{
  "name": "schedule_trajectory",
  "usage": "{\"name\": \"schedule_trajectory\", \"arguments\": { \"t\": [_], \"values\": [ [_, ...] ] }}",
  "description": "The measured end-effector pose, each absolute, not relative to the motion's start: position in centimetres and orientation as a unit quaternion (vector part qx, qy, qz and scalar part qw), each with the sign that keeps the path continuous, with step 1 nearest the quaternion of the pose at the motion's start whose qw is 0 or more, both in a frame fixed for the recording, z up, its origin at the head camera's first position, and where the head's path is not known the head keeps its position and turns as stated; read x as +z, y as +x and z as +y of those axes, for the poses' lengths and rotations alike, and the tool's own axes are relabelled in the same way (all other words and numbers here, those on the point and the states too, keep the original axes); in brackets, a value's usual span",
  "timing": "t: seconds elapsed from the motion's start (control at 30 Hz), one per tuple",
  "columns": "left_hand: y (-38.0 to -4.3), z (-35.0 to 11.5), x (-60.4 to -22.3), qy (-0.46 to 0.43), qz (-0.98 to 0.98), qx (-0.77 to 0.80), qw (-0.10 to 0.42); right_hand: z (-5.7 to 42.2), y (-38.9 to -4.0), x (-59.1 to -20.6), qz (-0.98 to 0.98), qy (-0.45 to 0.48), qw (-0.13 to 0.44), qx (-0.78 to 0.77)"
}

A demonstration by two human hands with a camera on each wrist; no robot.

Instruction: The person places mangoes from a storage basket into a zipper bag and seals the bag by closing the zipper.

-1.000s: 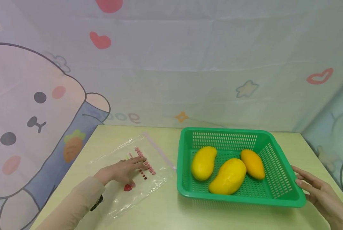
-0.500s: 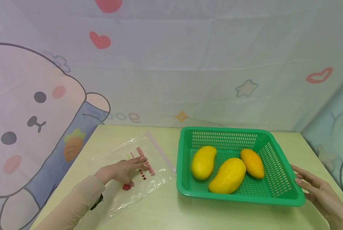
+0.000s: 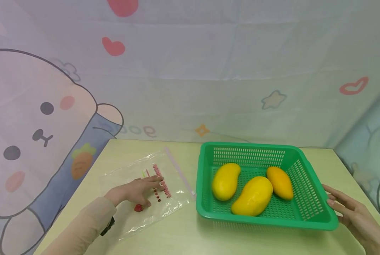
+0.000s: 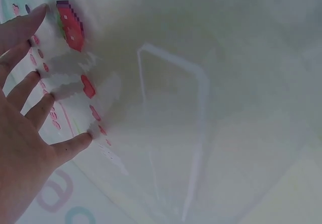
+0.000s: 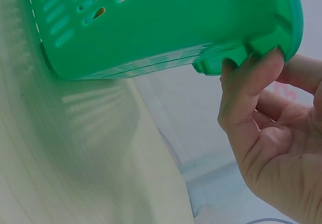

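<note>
A clear zip bag [image 3: 150, 217] with pink lettering and small red prints lies flat on the table. My left hand [image 3: 137, 191] rests on it with fingers spread; in the left wrist view the fingertips [image 4: 46, 99] press the plastic beside a red strawberry-like print [image 4: 72, 28]. To the right stands a green plastic basket [image 3: 266, 222] holding three mangoes: a yellow one [image 3: 225, 181], a larger yellow one [image 3: 253, 197] and a smaller orange one [image 3: 280, 183]. My right hand [image 3: 352, 214] grips the basket's right rim, thumb on the edge and fingers curled beneath.
The pale wooden table [image 3: 215, 241] ends at a cloth backdrop [image 3: 190, 88] printed with a cartoon animal and hearts. The bag's zip edge [image 3: 180, 171] lies close to the basket's left side. A thin dark cable [image 3: 379, 198] hangs at the far right.
The zip bag has turned slightly clockwise under my left hand, its zip edge shifting a little toward the basket. The basket, mangoes and right hand look unmoved.
</note>
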State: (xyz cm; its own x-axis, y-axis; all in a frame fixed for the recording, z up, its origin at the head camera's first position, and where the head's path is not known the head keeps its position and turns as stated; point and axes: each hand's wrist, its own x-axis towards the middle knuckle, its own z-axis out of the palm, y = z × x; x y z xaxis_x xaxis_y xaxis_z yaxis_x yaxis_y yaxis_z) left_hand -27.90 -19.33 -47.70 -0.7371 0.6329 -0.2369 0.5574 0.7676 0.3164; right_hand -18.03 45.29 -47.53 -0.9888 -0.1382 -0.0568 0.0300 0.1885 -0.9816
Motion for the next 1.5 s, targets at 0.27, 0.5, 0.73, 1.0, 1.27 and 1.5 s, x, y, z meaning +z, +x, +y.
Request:
{"name": "schedule_trajectory", "arguments": {
  "t": [0.27, 0.5, 0.73, 1.0, 1.27, 1.5],
  "values": [
    [-28.0, -19.3, -47.8, 0.323, 0.925, 0.117, 0.163, 45.2, -18.0, -47.5, 0.769, -0.031, 0.068, -0.635],
    [-28.1, -18.9, -48.3, 0.327, 0.926, 0.140, 0.125, 45.4, -18.2, -47.7, 0.770, -0.023, 0.071, -0.633],
    [-27.9, -18.2, -49.2, 0.278, 0.944, 0.168, 0.052, 45.2, -18.1, -47.7, 0.778, -0.013, 0.076, -0.624],
    [-26.8, -17.5, -49.1, 0.136, 0.979, 0.154, -0.008, 45.1, -18.0, -47.5, 0.780, -0.020, 0.073, -0.621],
    [-25.9, -16.6, -48.9, -0.011, 0.992, 0.122, 0.013, 45.1, -17.9, -47.6, 0.789, -0.014, 0.071, -0.610],
    [-25.4, -15.7, -48.7, -0.037, 0.992, 0.101, 0.061, 45.2, -18.0, -47.6, 0.786, -0.016, 0.073, -0.614]
  ]
}}
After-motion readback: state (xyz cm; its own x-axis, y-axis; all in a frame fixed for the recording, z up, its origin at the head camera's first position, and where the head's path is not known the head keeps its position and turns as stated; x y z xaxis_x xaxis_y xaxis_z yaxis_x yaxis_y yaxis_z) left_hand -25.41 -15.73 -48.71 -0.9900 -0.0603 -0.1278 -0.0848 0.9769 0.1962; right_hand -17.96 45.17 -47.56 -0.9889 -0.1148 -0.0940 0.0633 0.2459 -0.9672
